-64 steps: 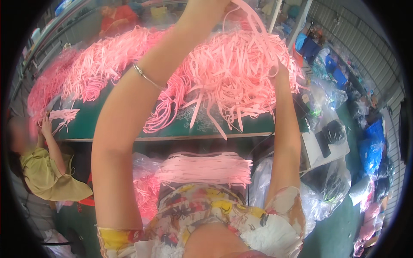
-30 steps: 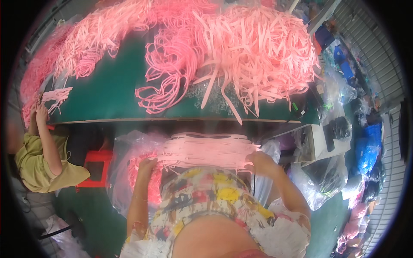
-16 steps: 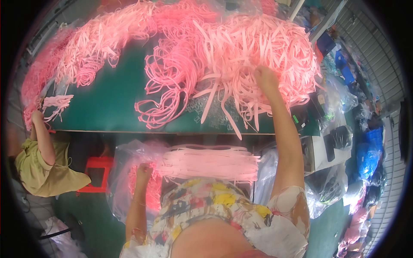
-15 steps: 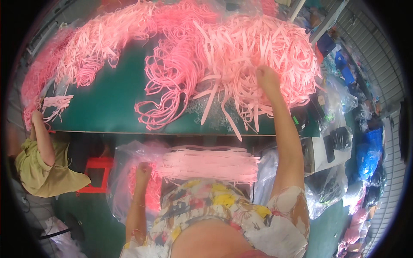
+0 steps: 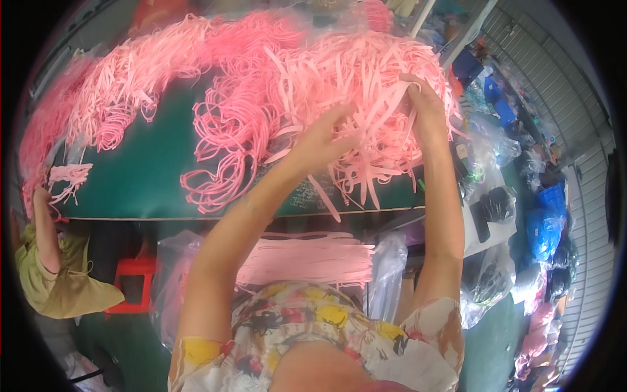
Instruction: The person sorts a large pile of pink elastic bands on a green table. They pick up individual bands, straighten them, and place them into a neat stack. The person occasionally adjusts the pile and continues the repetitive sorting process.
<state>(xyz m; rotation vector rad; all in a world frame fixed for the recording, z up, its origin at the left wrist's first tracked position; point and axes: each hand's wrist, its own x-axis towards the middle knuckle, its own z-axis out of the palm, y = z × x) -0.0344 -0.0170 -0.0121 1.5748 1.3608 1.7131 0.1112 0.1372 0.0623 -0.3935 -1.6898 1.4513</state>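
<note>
Heap of tangled, flat, pale-pink straps (image 5: 346, 68) on green tabletop (image 5: 144, 179), right hand (image 5: 428, 112) at its right side, fingertips closed on one pale-pink strap (image 5: 394, 99), left hand (image 5: 328, 139) loosely spread at heap's front, holding nothing visible, neat pale-pink strap bundle (image 5: 310, 258) below tabletop's front edge.

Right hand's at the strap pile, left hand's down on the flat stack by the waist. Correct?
Not the left hand: the head view shows it up at the strap pile too, not down on the flat stack. Right hand is as you said.
</note>
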